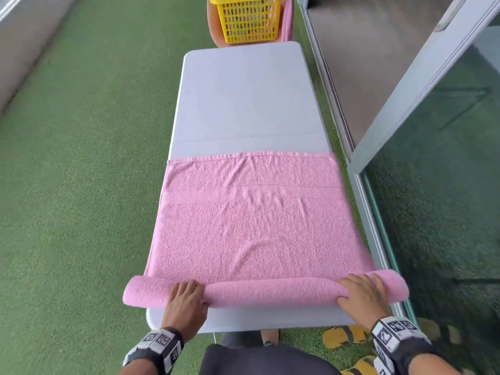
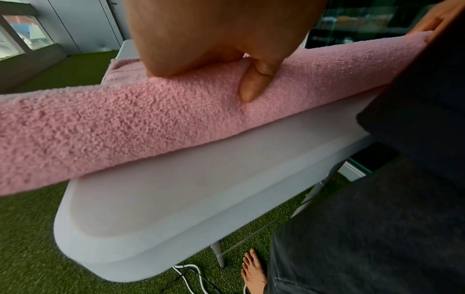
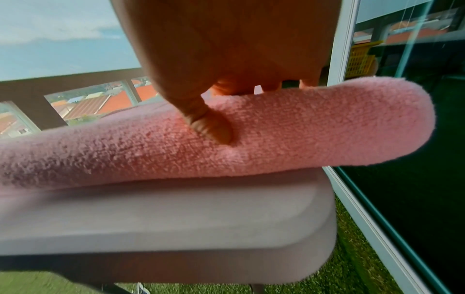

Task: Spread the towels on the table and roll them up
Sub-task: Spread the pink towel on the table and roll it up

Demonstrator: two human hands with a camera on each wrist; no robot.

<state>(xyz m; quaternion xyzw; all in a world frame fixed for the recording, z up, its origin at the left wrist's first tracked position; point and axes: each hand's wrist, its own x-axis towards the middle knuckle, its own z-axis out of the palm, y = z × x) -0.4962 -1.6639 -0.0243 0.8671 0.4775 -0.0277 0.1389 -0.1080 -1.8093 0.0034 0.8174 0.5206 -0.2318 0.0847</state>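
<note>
A home balcony, high up, set out for laundry work.

I'm looking down on green artificial turf (image 1: 81,158) running wall to wall, with a white folding table (image 1: 243,98) standing lengthwise on it and a yellow plastic laundry basket (image 1: 247,18) on an orange chair (image 1: 215,28) at its far end. To my right I see a sliding glass door (image 1: 433,131) in a grey frame, reflecting the turf. Through the right wrist view, the parapet openings (image 3: 95,103) show orange tiled rooftops (image 3: 123,100) well below and open sky. Yellow slippers (image 1: 343,339) lie on the turf beside a bare foot (image 2: 254,272), and white cables (image 2: 191,276) trail under the table.
</note>
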